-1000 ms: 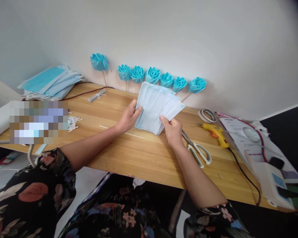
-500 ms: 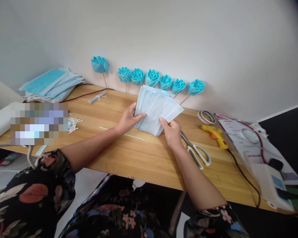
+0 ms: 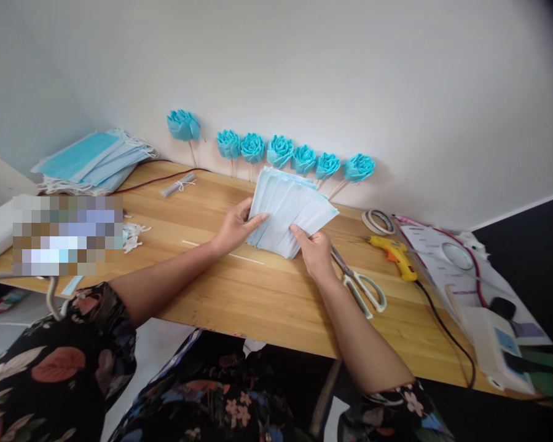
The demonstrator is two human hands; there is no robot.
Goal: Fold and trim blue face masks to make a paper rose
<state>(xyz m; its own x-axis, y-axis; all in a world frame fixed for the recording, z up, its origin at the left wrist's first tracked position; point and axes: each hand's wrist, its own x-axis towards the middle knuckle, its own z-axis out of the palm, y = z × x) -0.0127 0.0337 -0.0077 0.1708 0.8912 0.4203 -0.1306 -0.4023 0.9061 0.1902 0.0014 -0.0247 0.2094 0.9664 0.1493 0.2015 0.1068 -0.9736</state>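
A fanned stack of pale blue face mask sheets point(image 3: 283, 212) is held up over the middle of the table, with no ear loops showing on it. My left hand point(image 3: 237, 227) grips its left edge, thumb lying on the front. My right hand point(image 3: 316, 248) pinches the lower right part, thumb also on top. The other fingers of both hands are mostly hidden behind the sheets. Below the stack, a thin white stick point(image 3: 223, 252) lies on the wood. Scissors point(image 3: 359, 283) with white handles rest beside my right wrist.
Several blue flowers on sticks point(image 3: 280, 151) lean on the wall behind. More face masks point(image 3: 92, 159) are piled at the back left. A yellow glue gun point(image 3: 396, 255), tape rolls point(image 3: 378, 222) and a white box point(image 3: 498, 350) lie right on the wooden table point(image 3: 258, 301).
The view has shifted slightly, so everything sits a little lower and further left. Both hands keep hold of the fanned sheets, which look nearly the same.
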